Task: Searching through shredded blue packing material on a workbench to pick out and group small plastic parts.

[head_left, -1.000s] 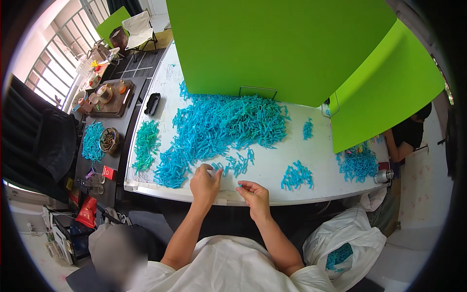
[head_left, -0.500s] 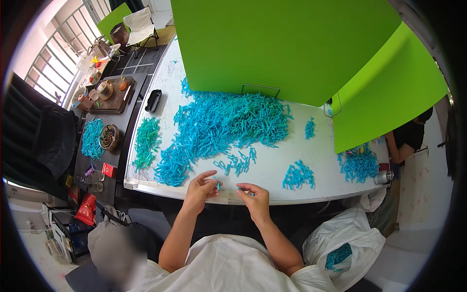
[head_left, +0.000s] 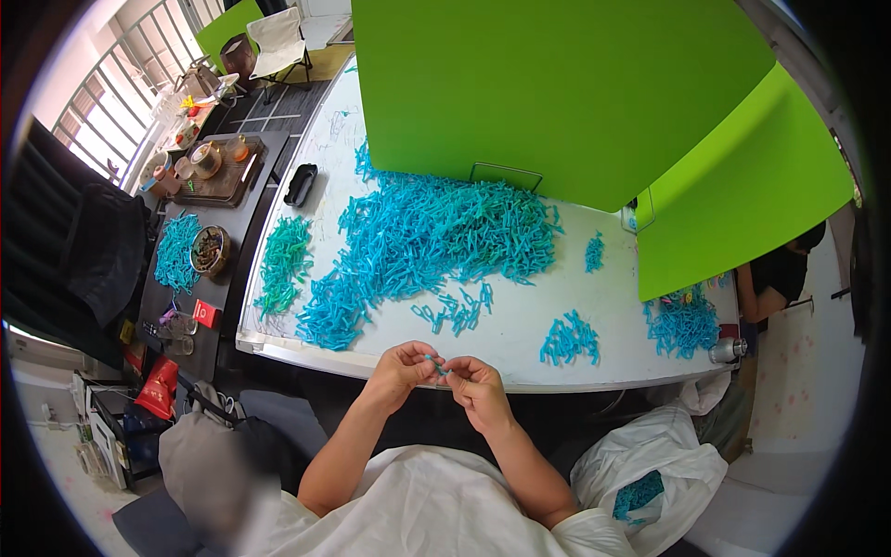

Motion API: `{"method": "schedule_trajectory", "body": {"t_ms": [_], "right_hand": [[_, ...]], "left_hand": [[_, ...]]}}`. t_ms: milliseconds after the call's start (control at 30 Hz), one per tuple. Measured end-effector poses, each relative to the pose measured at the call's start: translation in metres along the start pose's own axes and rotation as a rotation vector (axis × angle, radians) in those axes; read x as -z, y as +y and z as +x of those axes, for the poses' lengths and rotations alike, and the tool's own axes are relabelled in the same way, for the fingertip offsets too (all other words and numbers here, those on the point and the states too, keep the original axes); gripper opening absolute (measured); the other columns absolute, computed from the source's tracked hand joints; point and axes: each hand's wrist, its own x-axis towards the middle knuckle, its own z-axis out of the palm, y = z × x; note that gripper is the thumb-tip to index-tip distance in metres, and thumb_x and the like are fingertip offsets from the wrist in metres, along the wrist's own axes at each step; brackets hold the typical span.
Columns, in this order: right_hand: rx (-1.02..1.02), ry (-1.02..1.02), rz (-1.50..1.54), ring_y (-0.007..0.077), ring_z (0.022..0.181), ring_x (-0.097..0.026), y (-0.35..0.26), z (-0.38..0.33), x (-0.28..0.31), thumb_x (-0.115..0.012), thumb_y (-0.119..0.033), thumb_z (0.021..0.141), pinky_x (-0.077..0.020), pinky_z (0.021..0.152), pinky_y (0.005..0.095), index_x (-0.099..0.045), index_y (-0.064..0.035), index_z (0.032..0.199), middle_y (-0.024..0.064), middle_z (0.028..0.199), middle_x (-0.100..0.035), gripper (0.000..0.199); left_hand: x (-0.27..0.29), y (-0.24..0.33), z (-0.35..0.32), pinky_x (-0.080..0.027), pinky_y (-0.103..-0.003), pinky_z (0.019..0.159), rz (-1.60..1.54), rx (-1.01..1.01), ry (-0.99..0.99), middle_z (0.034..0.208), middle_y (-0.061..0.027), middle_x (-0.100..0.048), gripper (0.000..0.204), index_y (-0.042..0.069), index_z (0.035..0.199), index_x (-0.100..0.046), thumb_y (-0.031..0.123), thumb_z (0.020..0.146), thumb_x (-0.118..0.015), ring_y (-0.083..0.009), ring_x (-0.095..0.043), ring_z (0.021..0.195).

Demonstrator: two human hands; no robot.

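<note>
My left hand (head_left: 402, 368) and my right hand (head_left: 475, 387) meet at the near edge of the white table (head_left: 520, 348), fingertips together. Between them they pinch a small blue plastic piece (head_left: 436, 362). Just beyond my hands lies a loose scatter of blue pieces (head_left: 457, 311). Farther back a large heap of blue pieces (head_left: 436, 237) spreads over the table's middle. A small cluster of blue pieces (head_left: 568, 339) sits to the right of my hands.
A green pile (head_left: 281, 263) lies at the table's left, with a black case (head_left: 301, 184) behind it. Green boards (head_left: 557, 93) stand at the back. Another person (head_left: 775, 274) sits at the far right. A white bag (head_left: 650, 473) with blue pieces rests by my right elbow.
My hands have pulled back from the table surface toward me and come together at the near edge, holding a small blue piece between the fingertips.
</note>
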Motion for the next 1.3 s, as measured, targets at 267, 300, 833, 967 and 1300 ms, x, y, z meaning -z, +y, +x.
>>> {"method": "schedule_trajectory", "body": {"t_ms": [267, 300, 833, 967, 1300], "right_hand": [[-0.050, -0.124, 0.283, 0.0017, 0.049, -0.040, 0.000, -0.004, 0.006, -0.063, -0.002, 0.091, -0.0290, 0.045, 0.0160, -0.062, -0.0020, 0.101, 0.0090, 0.086, -0.068, 0.010], [-0.050, -0.125, 0.282, 0.0017, 0.049, -0.040, 0.001, -0.004, 0.007, -0.063, -0.002, 0.091, -0.0290, 0.045, 0.0160, -0.062, -0.0020, 0.101, 0.0090, 0.086, -0.068, 0.010], [0.086, 0.050, -0.022, 0.0028, 0.054, -0.045, 0.002, -0.005, -0.004, -0.067, 0.000, 0.086, -0.0287, 0.048, 0.0158, -0.061, -0.0014, 0.093, 0.0077, 0.080, -0.066, 0.009], [0.078, 0.040, 0.068, 0.0024, 0.053, -0.043, 0.000, -0.005, -0.004, -0.067, 0.001, 0.086, -0.0276, 0.047, 0.0163, -0.061, -0.0015, 0.092, 0.0081, 0.080, -0.066, 0.009], [0.058, 0.019, 0.040, 0.0032, 0.048, -0.040, 0.005, -0.006, -0.008, -0.064, 0.002, 0.087, -0.0273, 0.045, 0.0170, -0.059, -0.0019, 0.092, 0.0118, 0.082, -0.068, 0.008]], "left_hand": [[-0.010, -0.001, -0.003, -0.053, -0.029, 0.084, -0.147, 0.009, 0.066, 0.108, -0.0095, -0.066, 0.015, 0.003, 0.107, -0.062, 0.011, 0.096, -0.061, -0.0160, -0.064, 0.095], [-0.016, 0.001, -0.005, -0.053, -0.029, 0.084, -0.147, 0.009, 0.065, 0.108, -0.0095, -0.066, 0.015, 0.003, 0.107, -0.062, 0.011, 0.096, -0.061, -0.0160, -0.064, 0.095], [-0.033, -0.007, -0.013, -0.055, -0.029, 0.078, 0.206, -0.104, 0.131, 0.095, -0.0068, -0.067, 0.024, -0.001, 0.117, -0.062, 0.005, 0.094, -0.061, -0.0136, -0.064, 0.084], [-0.034, -0.004, -0.015, -0.055, -0.029, 0.078, 0.171, -0.044, 0.146, 0.095, -0.0060, -0.067, 0.026, -0.002, 0.119, -0.063, 0.006, 0.094, -0.062, -0.0131, -0.064, 0.082], [-0.019, -0.012, -0.013, -0.056, -0.029, 0.076, 0.010, 0.033, 0.196, 0.092, -0.0063, -0.068, 0.012, 0.000, 0.100, -0.065, 0.010, 0.094, -0.064, -0.0141, -0.065, 0.083]]}}
